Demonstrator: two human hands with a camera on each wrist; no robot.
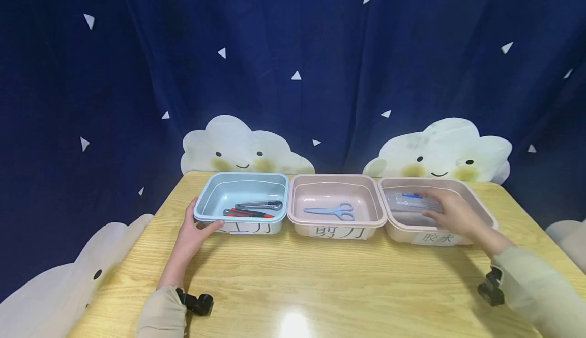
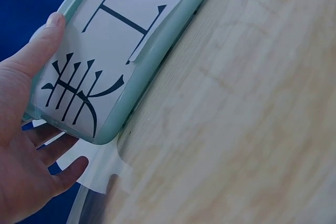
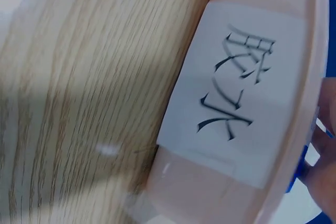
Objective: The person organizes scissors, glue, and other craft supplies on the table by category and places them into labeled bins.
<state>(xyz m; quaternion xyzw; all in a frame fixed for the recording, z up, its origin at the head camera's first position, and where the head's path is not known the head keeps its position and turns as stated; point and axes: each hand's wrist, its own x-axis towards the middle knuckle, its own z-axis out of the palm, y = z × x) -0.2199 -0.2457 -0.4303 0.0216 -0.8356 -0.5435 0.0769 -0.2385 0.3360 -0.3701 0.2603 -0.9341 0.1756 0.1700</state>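
Observation:
My left hand point(image 1: 191, 233) grips the near left corner of a light blue bin point(image 1: 208, 190), with the thumb over the front rim. Two utility knives, one grey point(image 1: 261, 205) and one red and black point(image 1: 249, 213), lie in that bin. In the middle pink bin point(image 1: 297, 188) rests a pair of blue scissors point(image 1: 336, 209). Over the right pink bin point(image 1: 476, 203), my right hand point(image 1: 450, 212) reaches inside, thumb and fingers around a clear glue bottle point(image 1: 403, 202) with blue markings. The right wrist view shows mostly that bin's front label point(image 3: 236, 87); its wall hides much of the hand.
The three bins stand in a row along the far side of the wooden table point(image 1: 293, 272), with paper labels on their fronts. Behind them hangs a dark blue curtain point(image 1: 293, 37) with white triangles and clouds. Black cameras point(image 1: 199, 303) are strapped to both wrists.

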